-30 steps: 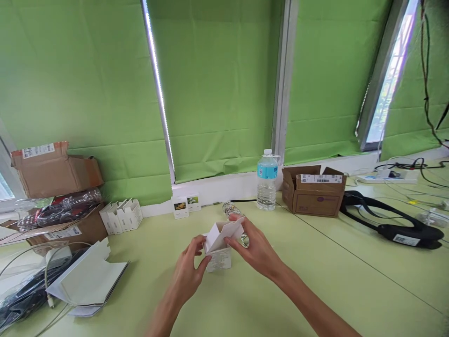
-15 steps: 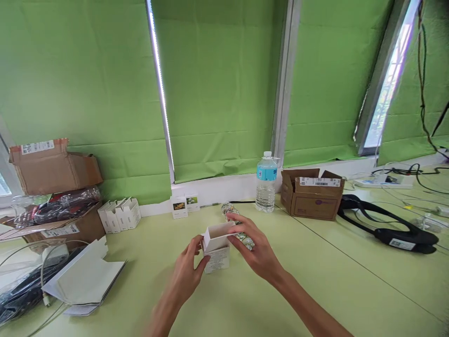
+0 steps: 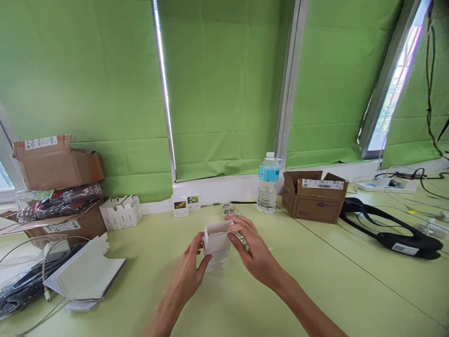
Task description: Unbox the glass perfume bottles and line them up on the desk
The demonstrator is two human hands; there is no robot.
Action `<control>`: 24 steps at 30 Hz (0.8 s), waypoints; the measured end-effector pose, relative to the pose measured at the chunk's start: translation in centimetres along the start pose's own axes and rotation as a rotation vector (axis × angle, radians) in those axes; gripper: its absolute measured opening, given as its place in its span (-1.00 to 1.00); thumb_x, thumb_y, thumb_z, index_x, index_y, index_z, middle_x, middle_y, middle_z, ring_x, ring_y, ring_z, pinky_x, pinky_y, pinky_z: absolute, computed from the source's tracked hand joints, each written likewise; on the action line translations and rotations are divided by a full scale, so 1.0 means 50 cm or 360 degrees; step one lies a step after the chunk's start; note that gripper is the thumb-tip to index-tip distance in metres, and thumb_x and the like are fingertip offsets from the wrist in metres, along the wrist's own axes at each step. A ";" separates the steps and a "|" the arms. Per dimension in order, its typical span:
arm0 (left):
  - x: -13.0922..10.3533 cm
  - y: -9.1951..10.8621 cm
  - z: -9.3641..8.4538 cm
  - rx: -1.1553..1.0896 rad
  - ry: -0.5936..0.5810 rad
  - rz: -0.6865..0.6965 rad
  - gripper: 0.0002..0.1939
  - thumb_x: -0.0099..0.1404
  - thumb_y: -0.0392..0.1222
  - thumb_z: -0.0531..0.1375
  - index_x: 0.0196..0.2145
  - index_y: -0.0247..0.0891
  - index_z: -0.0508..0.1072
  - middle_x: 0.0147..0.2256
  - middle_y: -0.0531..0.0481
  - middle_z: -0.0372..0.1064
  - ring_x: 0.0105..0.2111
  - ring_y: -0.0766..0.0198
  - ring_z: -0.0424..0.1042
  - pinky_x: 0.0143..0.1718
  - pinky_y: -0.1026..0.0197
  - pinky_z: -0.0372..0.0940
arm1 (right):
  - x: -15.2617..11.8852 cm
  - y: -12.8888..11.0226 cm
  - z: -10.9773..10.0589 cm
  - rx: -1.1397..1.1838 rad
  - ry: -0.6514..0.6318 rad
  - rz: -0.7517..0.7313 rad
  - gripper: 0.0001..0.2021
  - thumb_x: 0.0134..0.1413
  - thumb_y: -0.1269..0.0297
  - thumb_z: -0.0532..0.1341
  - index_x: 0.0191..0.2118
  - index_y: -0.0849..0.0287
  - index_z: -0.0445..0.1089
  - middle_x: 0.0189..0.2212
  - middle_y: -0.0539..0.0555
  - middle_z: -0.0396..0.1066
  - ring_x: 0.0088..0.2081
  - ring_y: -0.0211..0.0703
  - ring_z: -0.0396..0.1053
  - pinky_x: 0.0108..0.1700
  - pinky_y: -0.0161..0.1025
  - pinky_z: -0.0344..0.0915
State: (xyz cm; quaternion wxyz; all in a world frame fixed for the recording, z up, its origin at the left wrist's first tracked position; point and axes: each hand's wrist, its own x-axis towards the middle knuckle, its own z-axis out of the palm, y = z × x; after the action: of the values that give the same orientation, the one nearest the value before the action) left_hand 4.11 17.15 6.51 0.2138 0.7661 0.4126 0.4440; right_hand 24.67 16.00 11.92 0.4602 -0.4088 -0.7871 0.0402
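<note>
A small white cardboard box [image 3: 218, 257] with printed text on its near side is between my hands, its top end open and its flaps up. My left hand [image 3: 189, 267] grips its left side, thumb on the near face and fingers behind. At the top right, my right hand [image 3: 254, 250] pinches a flap edge between thumb and fingers. Behind that hand, partly hidden, lies a shiny, crinkled clear-and-silver item [image 3: 229, 209]. The box's inside cannot be seen well.
Several white boxes [image 3: 121, 213] and two picture cards [image 3: 180, 207] stand along the wall. A water bottle [image 3: 268, 185], brown carton [image 3: 315, 201] and black headset-like device [image 3: 393, 234] are right. Folded white card [image 3: 84, 276], cables and stacked cartons [image 3: 58, 168] lie left.
The top opening of the box looks narrower, and my right fingers have shifted slightly at the flap. The whole view has moved a little, so the surroundings sit further right.
</note>
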 end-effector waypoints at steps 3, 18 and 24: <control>0.001 -0.002 0.001 -0.0041 0.0001 -0.0018 -0.54 0.32 -0.13 0.07 0.16 -0.03 0.12 -0.01 -0.08 0.34 -0.08 0.15 0.38 -0.11 0.07 0.35 | 0.009 -0.004 -0.003 -0.0043 -0.0054 0.0047 -0.84 0.26 0.22 0.00 -0.18 0.05 0.30 0.13 0.09 0.21 0.22 0.00 0.02 0.17 0.05 0.13; 0.002 -0.006 0.001 -0.0057 0.0027 -0.0059 -0.52 0.31 -0.16 0.08 0.16 -0.03 0.09 -0.03 -0.07 0.35 -0.07 0.15 0.37 -0.13 0.05 0.36 | 0.001 0.005 0.017 -0.0321 -0.0005 -0.0198 -0.81 0.22 0.33 0.07 -0.19 0.01 0.42 0.11 0.08 0.24 0.24 0.04 0.00 0.15 0.08 0.17; -0.002 -0.012 0.004 -0.0024 0.0032 -0.0101 -0.51 0.31 -0.11 0.08 0.17 0.00 0.09 -0.01 -0.06 0.35 -0.04 0.13 0.36 -0.10 0.05 0.34 | -0.017 0.023 0.037 -0.0395 -0.0313 -0.0169 -0.79 0.19 0.39 0.07 -0.33 0.10 0.46 0.25 0.07 0.04 0.30 0.13 -0.14 0.16 0.16 0.16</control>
State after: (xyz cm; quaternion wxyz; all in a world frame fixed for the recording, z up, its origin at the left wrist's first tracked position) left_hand 3.99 17.43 5.95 0.2293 0.7465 0.4356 0.4477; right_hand 24.21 16.77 9.76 0.3284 -0.4144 -0.8477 -0.0418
